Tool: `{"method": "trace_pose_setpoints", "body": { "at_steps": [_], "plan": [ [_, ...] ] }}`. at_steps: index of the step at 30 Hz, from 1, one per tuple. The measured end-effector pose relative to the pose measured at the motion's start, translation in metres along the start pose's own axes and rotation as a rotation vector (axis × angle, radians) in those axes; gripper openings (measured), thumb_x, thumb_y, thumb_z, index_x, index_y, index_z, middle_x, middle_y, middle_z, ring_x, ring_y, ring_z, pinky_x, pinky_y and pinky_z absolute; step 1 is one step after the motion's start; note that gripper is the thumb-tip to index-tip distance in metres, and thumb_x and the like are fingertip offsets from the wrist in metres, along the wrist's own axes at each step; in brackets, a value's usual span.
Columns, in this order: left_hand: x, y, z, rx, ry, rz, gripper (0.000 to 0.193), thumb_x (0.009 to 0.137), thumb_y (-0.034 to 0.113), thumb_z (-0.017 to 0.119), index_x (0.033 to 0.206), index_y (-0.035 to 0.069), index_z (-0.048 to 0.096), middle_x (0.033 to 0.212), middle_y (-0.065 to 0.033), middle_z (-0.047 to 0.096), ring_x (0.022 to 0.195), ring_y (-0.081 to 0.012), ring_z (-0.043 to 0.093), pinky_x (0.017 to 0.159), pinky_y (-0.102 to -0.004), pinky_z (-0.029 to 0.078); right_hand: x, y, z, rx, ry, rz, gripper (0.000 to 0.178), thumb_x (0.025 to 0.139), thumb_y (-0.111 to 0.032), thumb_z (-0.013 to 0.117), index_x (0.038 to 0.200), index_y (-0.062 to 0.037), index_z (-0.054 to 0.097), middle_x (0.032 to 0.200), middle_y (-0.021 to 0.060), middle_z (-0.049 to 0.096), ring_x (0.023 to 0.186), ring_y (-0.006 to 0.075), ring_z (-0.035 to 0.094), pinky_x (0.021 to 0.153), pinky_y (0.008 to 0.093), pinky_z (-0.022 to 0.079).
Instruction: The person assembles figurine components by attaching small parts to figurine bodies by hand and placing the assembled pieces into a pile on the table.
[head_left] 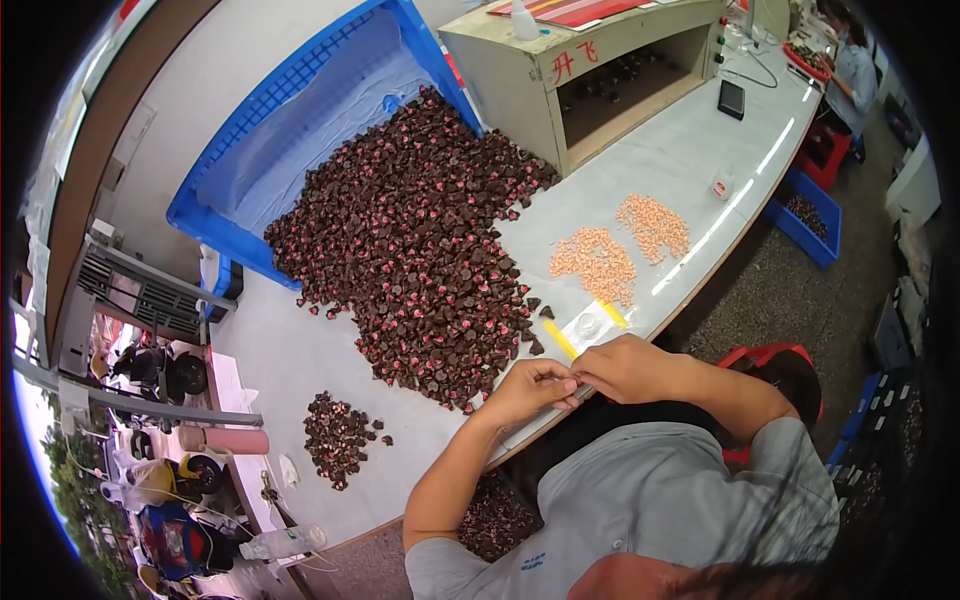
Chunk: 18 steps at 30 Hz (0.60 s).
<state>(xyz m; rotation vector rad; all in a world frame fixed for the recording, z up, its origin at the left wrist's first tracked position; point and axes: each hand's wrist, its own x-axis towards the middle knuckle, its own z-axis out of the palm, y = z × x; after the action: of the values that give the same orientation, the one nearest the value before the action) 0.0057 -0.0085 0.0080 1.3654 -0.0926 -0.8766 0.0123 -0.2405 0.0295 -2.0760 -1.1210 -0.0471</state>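
My left hand and my right hand meet at the table's front edge, fingertips pinched close together. Whatever lies between the fingers is too small or hidden to name. Just beyond them, a clear patch with a small round transparent item lies between two yellow tape strips. Past it are two piles of small peach-coloured pieces. To the left spreads a big heap of small dark parts with pink-red bits, a few loose ones near my left hand. A smaller pile of similar parts sits further left.
A blue crate lies tipped behind the big heap. A beige metal box with an open front stands at the back. A black phone-like device and a small bottle are further right. Another person works at the far end.
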Motion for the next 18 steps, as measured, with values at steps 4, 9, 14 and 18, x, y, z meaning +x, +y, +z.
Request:
{"method": "trace_pose_setpoints", "body": {
  "at_steps": [4, 9, 14, 18],
  "plan": [
    [-0.002, -0.002, -0.006, -0.035, 0.007, -0.007, 0.020, 0.093, 0.012, 0.068, 0.105, -0.004, 0.067, 0.095, -0.0109, 0.071, 0.083, -0.0166, 0.071, 0.073, -0.0249, 0.057, 0.003, 0.003, 0.011, 0.004, 0.033, -0.059, 0.011, 0.089, -0.012, 0.064, 0.096, -0.0055, 0.059, 0.076, 0.0117, 0.064, 0.067, 0.0325, 0.066, 0.059, 0.0414, 0.053],
    [-0.002, -0.002, -0.007, -0.072, 0.044, -0.007, 0.020, 0.093, 0.011, 0.069, 0.106, -0.004, 0.066, 0.094, -0.0107, 0.071, 0.083, -0.0172, 0.071, 0.073, -0.0254, 0.057, 0.004, -0.004, 0.019, -0.046, 0.133, -0.069, 0.011, 0.086, -0.010, 0.065, 0.094, -0.0036, 0.059, 0.076, 0.0099, 0.063, 0.065, 0.0290, 0.066, 0.056, 0.0391, 0.052],
    [-0.001, -0.007, -0.007, -0.125, 0.050, 0.021, 0.017, 0.091, 0.010, 0.070, 0.101, -0.003, 0.066, 0.093, -0.0103, 0.071, 0.083, -0.0172, 0.071, 0.073, -0.0259, 0.058, 0.002, -0.021, 0.030, -0.210, 0.323, -0.014, 0.016, 0.082, -0.005, 0.065, 0.098, -0.0024, 0.062, 0.070, 0.0081, 0.061, 0.059, 0.0252, 0.064, 0.052, 0.0358, 0.052],
    [-0.001, -0.009, -0.008, -0.177, 0.055, 0.057, 0.013, 0.090, 0.008, 0.070, 0.098, -0.002, 0.067, 0.096, -0.0110, 0.071, 0.083, -0.0178, 0.071, 0.073, -0.0274, 0.058, 0.004, -0.025, 0.026, -0.098, 0.415, 0.088, 0.018, 0.081, -0.003, 0.067, 0.099, -0.0028, 0.063, 0.071, 0.0095, 0.065, 0.059, 0.0231, 0.066, 0.053, 0.0353, 0.052]
  ]
}}
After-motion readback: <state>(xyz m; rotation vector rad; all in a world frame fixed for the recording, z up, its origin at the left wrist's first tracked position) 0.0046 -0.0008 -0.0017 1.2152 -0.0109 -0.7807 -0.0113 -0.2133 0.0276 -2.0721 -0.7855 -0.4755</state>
